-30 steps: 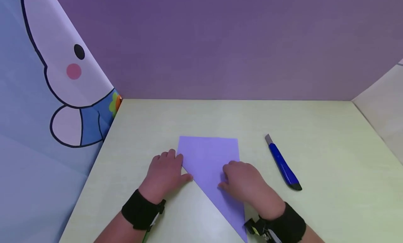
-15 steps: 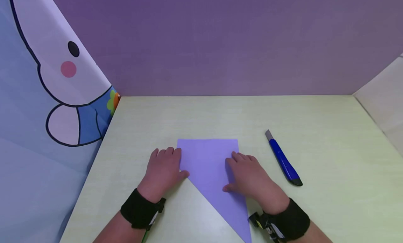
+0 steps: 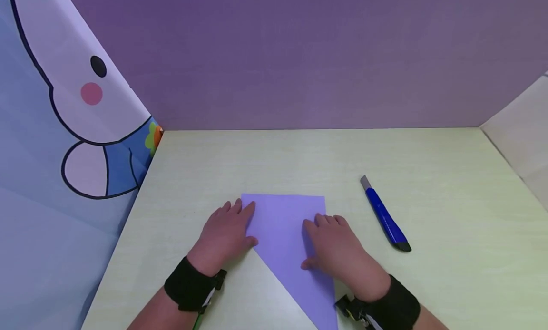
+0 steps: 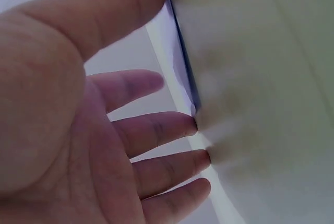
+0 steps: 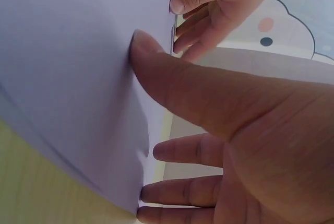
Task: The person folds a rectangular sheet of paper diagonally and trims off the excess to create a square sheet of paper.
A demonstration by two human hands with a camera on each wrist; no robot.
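Your left hand (image 3: 225,235) lies flat, fingers straight, touching the left edge of the purple folded paper triangle (image 3: 286,230) on the pale green table (image 3: 449,225). Your right hand (image 3: 336,249) presses flat on it, holding nothing.

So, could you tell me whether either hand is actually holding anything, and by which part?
Nothing is gripped. The left hand and right hand lie flat, pressing the folded purple paper onto the table at its left edge and right side.
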